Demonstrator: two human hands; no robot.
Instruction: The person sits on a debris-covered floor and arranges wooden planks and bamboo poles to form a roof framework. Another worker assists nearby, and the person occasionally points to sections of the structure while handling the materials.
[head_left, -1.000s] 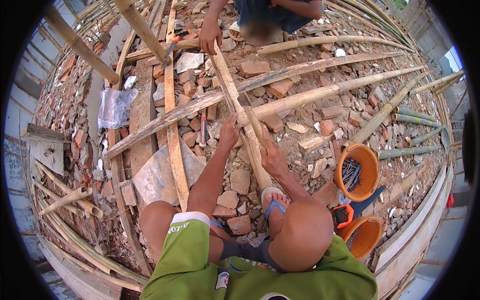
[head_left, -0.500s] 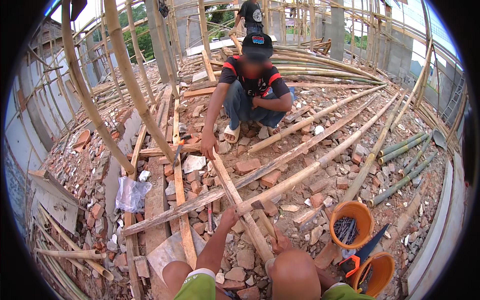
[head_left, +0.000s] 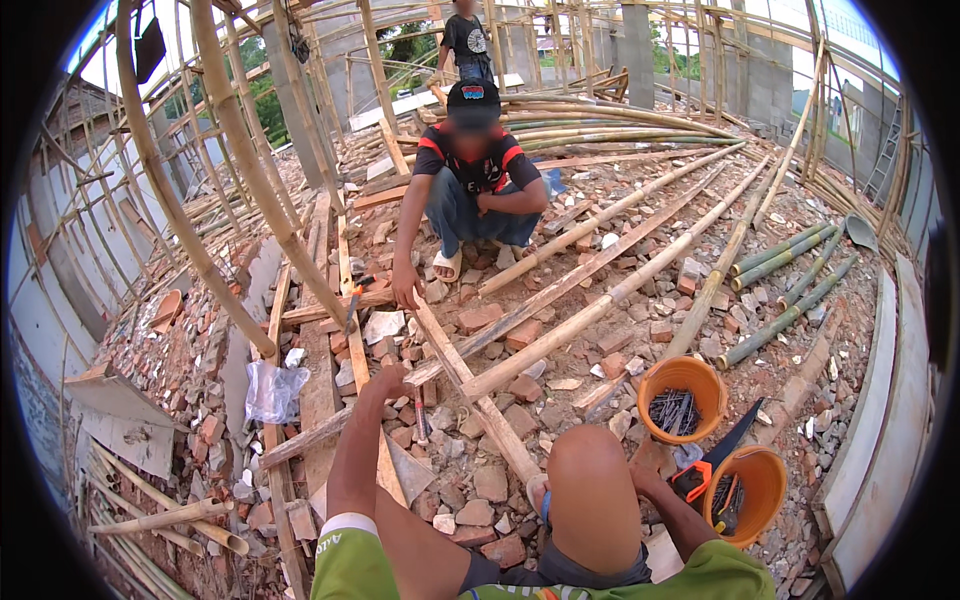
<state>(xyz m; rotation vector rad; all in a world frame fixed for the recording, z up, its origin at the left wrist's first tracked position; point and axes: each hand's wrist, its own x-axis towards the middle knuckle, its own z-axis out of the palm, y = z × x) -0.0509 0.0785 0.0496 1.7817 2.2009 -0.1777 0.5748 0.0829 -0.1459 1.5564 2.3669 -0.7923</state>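
Note:
My left hand point(head_left: 388, 384) is closed around a long, weathered wooden beam point(head_left: 540, 296) that lies slantwise over the rubble. Beneath the beam runs a narrow plank point(head_left: 505, 432), whose far end a crouching co-worker's hand point(head_left: 405, 287) touches. A pale bamboo pole point(head_left: 620, 290) rests with its near end on that plank. My right hand point(head_left: 652, 462) is beside an orange bucket point(head_left: 652, 415) of nails point(head_left: 675, 411); its fingers are too indistinct to tell whether they hold anything. My raised knee hides the ground between my hands.
A handsaw with an orange handle point(head_left: 692, 482) leans by a second orange bucket point(head_left: 768, 500) holding tools. A hammer point(head_left: 354, 298) lies near the left planks. Upright bamboo poles point(head_left: 240, 150) stand at the left. Broken brick covers the ground; green bamboo pieces point(head_left: 785, 325) lie right.
My left hand has gone left from the bamboo pole's end to the beam. My right hand has moved right to the nail bucket; the hammer it held no longer shows.

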